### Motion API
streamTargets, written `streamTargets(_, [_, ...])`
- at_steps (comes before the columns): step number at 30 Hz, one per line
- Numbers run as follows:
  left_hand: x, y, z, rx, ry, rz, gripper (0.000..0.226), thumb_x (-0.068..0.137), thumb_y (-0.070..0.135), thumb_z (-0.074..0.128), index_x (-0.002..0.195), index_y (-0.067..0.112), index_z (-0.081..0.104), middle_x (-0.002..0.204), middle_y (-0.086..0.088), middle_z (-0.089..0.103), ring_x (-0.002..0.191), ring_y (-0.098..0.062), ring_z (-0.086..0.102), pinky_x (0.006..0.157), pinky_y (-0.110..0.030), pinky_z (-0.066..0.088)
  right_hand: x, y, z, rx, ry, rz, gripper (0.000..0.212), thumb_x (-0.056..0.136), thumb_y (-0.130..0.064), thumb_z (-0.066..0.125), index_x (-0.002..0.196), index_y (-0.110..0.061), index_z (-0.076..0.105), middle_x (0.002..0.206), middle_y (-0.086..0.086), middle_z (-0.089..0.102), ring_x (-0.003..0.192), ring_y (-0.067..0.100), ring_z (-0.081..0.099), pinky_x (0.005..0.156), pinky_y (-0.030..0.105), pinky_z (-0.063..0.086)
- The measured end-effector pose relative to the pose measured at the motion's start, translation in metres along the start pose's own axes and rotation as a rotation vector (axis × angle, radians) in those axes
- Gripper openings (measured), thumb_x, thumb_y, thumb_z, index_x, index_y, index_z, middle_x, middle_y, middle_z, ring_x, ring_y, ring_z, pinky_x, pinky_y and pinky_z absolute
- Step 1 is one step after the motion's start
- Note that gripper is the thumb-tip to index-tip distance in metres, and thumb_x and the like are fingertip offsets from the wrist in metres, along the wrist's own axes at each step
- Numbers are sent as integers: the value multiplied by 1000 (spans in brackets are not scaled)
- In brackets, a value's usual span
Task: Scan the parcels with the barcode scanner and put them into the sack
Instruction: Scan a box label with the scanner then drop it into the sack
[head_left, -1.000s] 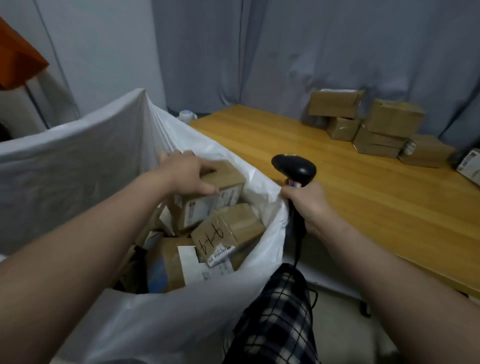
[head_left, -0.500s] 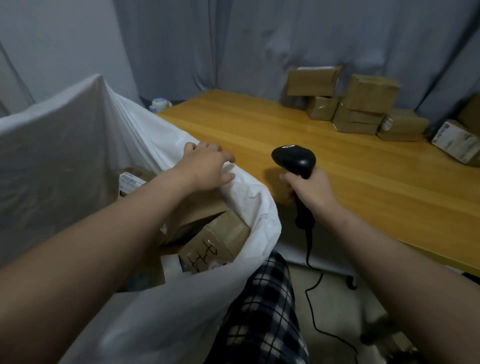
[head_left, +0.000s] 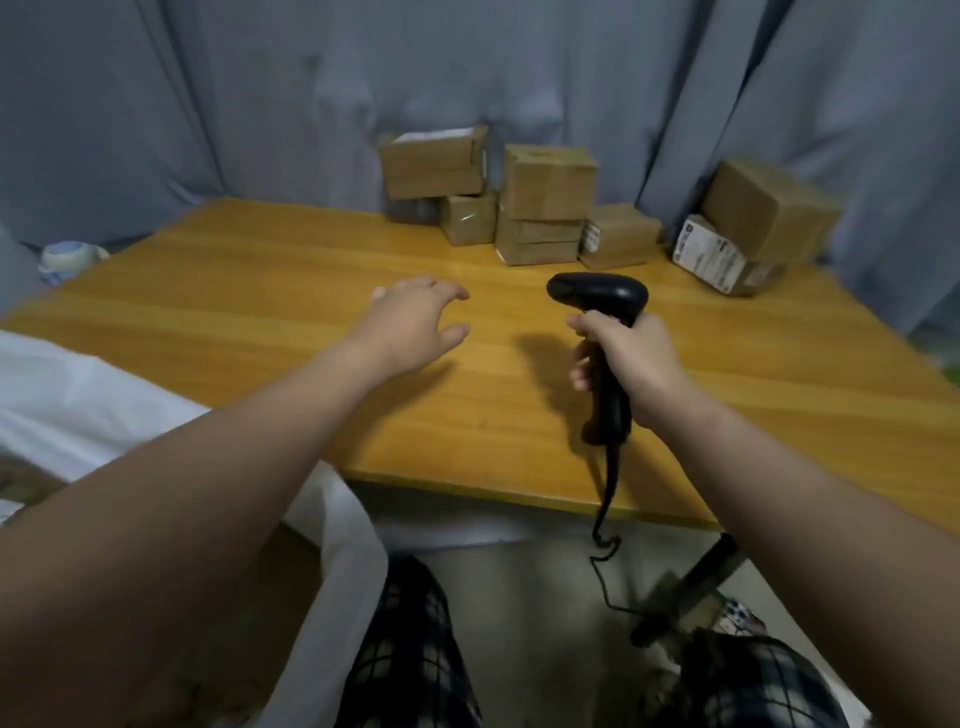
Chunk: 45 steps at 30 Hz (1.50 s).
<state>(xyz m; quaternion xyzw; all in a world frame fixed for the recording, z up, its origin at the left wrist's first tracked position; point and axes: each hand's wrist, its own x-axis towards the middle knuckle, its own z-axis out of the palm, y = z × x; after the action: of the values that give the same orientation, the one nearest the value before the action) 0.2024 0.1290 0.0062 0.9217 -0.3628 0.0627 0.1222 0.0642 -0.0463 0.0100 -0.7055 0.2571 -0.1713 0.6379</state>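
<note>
Head view has my left hand (head_left: 415, 322) hovering, fingers spread and empty, right hand (head_left: 636, 364) gripping the barcode scanner (head_left: 597, 293); parcels (head_left: 545, 208) sit stacked beyond the fingers, so a careless grab could topple them.

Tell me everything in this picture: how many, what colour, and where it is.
parcels: about eight, brown, stacked at the table's far edge
table: one, yellow-orange wood, centre
barcode scanner: one, black, above the table, right of centre
cable: one, black, hanging from scanner to floor
sack: one, white, lower left beside table
curtain: one, grey-blue, behind the table
small container: one, white and blue, beyond table's left corner
checked trousers: one pair, black-and-white, bottom
left hand: one, open, over the table
right hand: one, grip round scanner's handle
</note>
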Motion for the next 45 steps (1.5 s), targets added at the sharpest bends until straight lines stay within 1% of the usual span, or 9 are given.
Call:
streamTargets(7, [92,2,11,-192,9,-43,51,93,33,58,140,18,45,134,-14,48,120,-34,49,102,-40,40,70,-18,-25,115,52,31,18,87,-24,68,90,-7,63,66,8,61,54,19,58,54,29,51])
streamTargets(17, [266,37,-2,4,115,31,83,89,54,58,151,16,19,155,-17,16,143,-35,18,116,-46,22,176,-44,-54,-8,203,-152,17,86,-22,67,82,-5,66,67,7,61,56,22,58,58,34,52])
streamTargets(21, [321,45,-1,130,2,11,97,83,75,43,155,23,4,161,-15,0,148,-32,-2,119,-44,5,195,-32,-69,17,174,-95,16,86,-20,68,85,-4,66,70,10,61,56,23,57,55,33,49])
streamTargets(25, [347,40,3,116,-212,-50,90,81,79,41,153,37,7,161,-11,9,146,-39,5,117,-56,13,201,-20,-78,73,154,-54,13,86,-19,69,86,-6,64,71,10,61,57,22,57,55,32,48])
streamTargets(29, [331,42,-5,161,-132,41,84,81,54,61,149,30,18,143,-16,31,132,-40,25,106,-57,32,197,-20,-79,68,158,-59,13,87,-18,69,88,-7,64,72,10,60,56,20,57,53,29,49])
streamTargets(33, [284,43,-11,31,76,82,106,73,49,75,152,17,12,142,-13,28,133,-34,24,109,-49,31,176,-33,-77,129,157,-83,8,88,-15,67,85,-10,63,70,9,58,56,21,55,55,31,48])
streamTargets(36, [231,45,-17,-105,202,79,106,67,44,81,147,9,20,137,-14,29,128,-34,27,108,-45,29,150,-40,-73,215,158,-76,9,88,-13,66,82,-9,61,67,10,57,53,21,53,53,31,47])
streamTargets(40, [138,44,-1,-90,191,100,106,61,42,86,143,9,28,130,-13,34,117,-32,34,103,-39,30,102,-29,-65,346,122,8,11,88,-17,66,86,-7,61,65,7,56,52,18,54,50,26,49])
streamTargets(45, [53,43,16,34,146,171,110,58,58,82,143,12,29,130,-10,38,115,-27,37,103,-37,32,43,-13,-51,361,57,109,14,87,-19,67,90,-6,61,67,7,56,51,16,54,47,24,49])
